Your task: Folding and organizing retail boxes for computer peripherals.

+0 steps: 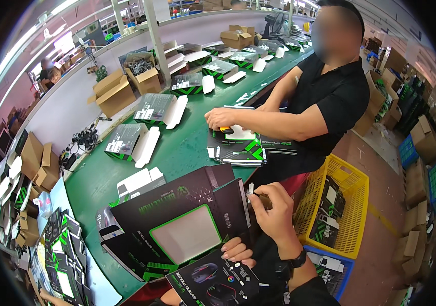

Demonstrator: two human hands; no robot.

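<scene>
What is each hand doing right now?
Left hand: closed, holding the black-and-green printed cardboard box.
Right hand: fingertips closed, pinching a small white strip.

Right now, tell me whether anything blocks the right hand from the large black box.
Nothing visible but a small white piece, pinched in the right hand beside the right edge of the large black box. The left hand holds the box lower down, clear of that spot.
</scene>
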